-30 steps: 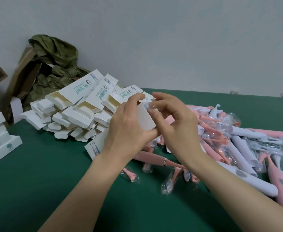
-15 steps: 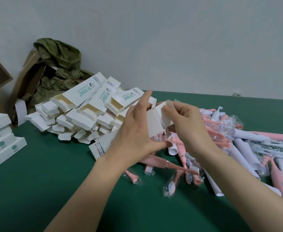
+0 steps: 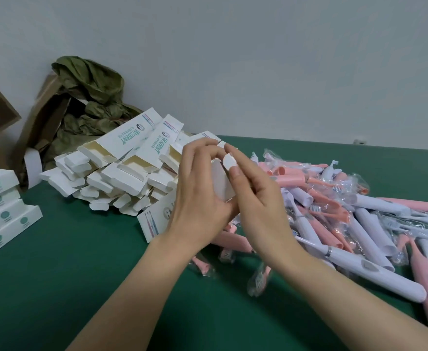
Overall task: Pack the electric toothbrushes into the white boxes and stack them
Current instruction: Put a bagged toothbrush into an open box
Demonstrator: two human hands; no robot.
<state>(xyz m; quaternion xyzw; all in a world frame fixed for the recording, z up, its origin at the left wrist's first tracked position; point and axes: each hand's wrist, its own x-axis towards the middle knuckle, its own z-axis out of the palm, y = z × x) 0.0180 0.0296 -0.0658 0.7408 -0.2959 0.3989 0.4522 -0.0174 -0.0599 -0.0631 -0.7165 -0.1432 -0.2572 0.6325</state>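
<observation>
Head view: I have the left hand (image 3: 200,198) curled round a white box (image 3: 221,184), held up over the middle of the green desk (image 3: 81,274). The right hand (image 3: 256,198) pinches the box's rounded end flap (image 3: 229,162) between thumb and forefinger. Below and to the right of both hands, a heap of pink and white electric toothbrushes (image 3: 359,219), many in clear wrap, covers the desk's right side. A pile of open-ended boxes (image 3: 121,171) lies toward the far left, with closed stacked boxes (image 3: 2,211) at the left edge and an olive bag (image 3: 88,97) in the far left corner.
</observation>
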